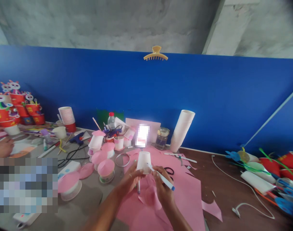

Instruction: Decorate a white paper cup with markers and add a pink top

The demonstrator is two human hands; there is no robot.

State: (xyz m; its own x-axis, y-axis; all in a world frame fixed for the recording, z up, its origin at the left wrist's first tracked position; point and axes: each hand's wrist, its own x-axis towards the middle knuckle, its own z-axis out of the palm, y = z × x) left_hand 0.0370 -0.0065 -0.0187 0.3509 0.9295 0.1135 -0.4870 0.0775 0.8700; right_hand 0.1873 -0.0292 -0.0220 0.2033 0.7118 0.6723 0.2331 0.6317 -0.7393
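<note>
Head view shows the left hand (131, 179) holding a white cup (144, 161) upside down above the pink paper (187, 195). Its fingers are clamped on the lower rim, which leaves the side wall bare and turned toward the right hand (162, 187). That hand's fingers are closed round a marker (166, 182) in a writing grip, tip against the cup's side and blue end pointing away; the grip seems to steady the tip on the curved wall. The paper covers the bench (223, 189) under both hands, likely as a work sheet. Scissors (170, 170) lie just beyond, within reach. A cup stack (182, 130) leans on the blue wall (233, 96), which props it.
</note>
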